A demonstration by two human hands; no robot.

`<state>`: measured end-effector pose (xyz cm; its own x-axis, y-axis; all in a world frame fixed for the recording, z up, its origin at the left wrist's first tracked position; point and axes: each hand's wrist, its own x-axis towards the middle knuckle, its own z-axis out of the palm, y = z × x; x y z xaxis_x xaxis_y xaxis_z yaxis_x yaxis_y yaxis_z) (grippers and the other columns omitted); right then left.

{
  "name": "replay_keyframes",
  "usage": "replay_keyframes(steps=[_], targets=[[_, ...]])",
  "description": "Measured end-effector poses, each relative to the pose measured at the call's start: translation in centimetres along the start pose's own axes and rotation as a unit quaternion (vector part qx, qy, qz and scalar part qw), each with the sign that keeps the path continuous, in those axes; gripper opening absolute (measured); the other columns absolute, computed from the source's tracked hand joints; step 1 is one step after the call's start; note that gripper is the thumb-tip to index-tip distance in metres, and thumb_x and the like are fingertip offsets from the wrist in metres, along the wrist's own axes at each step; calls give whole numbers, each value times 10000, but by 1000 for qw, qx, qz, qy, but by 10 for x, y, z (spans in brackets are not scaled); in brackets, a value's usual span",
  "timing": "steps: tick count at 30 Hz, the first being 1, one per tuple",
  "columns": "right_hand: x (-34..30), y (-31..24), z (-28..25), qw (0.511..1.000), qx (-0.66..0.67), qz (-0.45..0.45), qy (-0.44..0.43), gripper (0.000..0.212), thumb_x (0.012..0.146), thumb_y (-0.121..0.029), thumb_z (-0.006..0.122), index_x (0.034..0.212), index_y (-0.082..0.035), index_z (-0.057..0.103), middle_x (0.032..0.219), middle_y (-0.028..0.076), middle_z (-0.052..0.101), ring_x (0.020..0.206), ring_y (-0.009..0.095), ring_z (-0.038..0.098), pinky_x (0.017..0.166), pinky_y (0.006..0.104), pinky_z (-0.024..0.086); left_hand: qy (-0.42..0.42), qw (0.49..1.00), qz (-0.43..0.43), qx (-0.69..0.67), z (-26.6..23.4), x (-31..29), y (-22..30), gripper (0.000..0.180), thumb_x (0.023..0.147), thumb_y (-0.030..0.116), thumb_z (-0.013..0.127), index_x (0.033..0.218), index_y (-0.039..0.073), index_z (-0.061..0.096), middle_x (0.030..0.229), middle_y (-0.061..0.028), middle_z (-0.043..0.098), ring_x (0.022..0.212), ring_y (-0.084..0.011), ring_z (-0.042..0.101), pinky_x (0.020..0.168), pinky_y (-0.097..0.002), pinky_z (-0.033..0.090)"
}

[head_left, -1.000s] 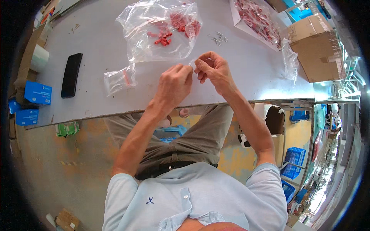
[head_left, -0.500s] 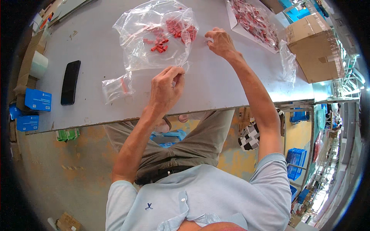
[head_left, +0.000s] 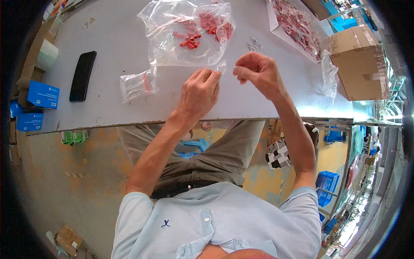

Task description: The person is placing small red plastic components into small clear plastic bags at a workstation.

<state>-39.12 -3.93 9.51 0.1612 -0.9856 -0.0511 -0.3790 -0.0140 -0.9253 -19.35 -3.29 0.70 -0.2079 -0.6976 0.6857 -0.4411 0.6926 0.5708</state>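
Left hand: the person's left hand [head_left: 199, 93], over the near part of the table [head_left: 168, 103], its thumb and forefinger closed on one small clear plastic piece [head_left: 222, 66].
Right hand: the person's right hand [head_left: 261, 75], just beside the left, fingers curled and thumb near the forefinger; whether anything is held between them cannot be told.
Metal pieces: a small cluster of loose, silvery metal pieces [head_left: 254, 44], just beyond the right hand; several, overlapping, exact number unclear.
Large bag: one large, crumpled, transparent plastic bag [head_left: 166, 32], spread beyond the left hand and taking up the middle of the table.
Red pieces: many short, red, tube-like pieces [head_left: 189, 44], heaped at the large bag; too overlapped to count.
Small bags: flat, clear plastic bags with a red stripe [head_left: 133, 87], left of the left hand, near the large bag; number unclear.
Phone: one black, rectangular phone [head_left: 83, 77], well to the left.
Left edge: two blue printed cartons [head_left: 43, 94], and one whitish roll [head_left: 46, 55] beyond them.
Right side: one shallow white cardboard tray [head_left: 278, 30] filled with red packaged pieces [head_left: 297, 28]; one brown cardboard box [head_left: 362, 71]; one crumpled clear bag [head_left: 330, 75] against the box.
Below: one green plastic crate [head_left: 74, 137] on the floor [head_left: 95, 181].
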Motion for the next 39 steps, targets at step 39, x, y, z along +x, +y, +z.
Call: replay_keyframes(steps=[39], targets=[[126, 11, 66, 920, -375, -113, -31, 199, 828, -177, 743, 980, -50, 760, 915, 168, 752, 855, 314, 725, 816, 425, 553, -31, 973, -132, -187, -42, -10, -14, 112, 855, -60, 691, 960, -21, 690, 870, -119, 714, 768, -191, 709, 686, -321, 575]])
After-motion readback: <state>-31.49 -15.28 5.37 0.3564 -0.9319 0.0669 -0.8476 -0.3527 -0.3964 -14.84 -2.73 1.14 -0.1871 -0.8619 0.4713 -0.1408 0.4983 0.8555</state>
